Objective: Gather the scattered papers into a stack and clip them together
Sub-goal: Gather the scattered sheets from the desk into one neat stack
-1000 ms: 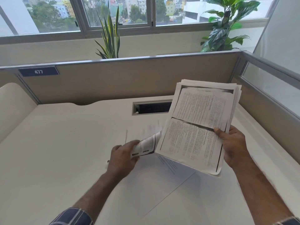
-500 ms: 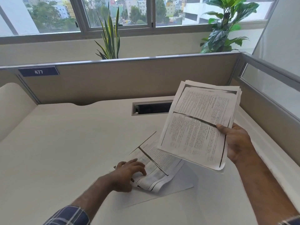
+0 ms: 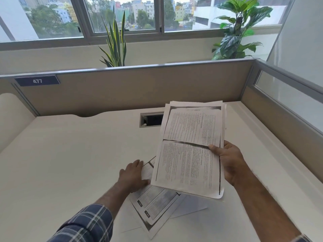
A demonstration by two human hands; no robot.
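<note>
My right hand [image 3: 229, 163] holds a stack of photocopied papers [image 3: 190, 147] by its right edge, thumb on top, tilted above the desk. Under that stack, loose printed sheets [image 3: 155, 206] lie on the white desk [image 3: 70, 154], partly hidden by the held stack. My left hand [image 3: 132, 175] rests flat on the left edge of the loose sheets, fingers spread and pressing down. No clip is visible.
A cable cut-out [image 3: 151, 119] sits in the desk just behind the held stack. A beige partition [image 3: 139, 88] with a "477" tag [image 3: 37, 81] closes the back, and a glass-topped partition [image 3: 288, 102] closes the right side. Plants stand behind the partition.
My left hand laid a curled sheet down on the desk and now presses flat on the loose sheets. The right hand brought the held stack lower and more upright over them.
</note>
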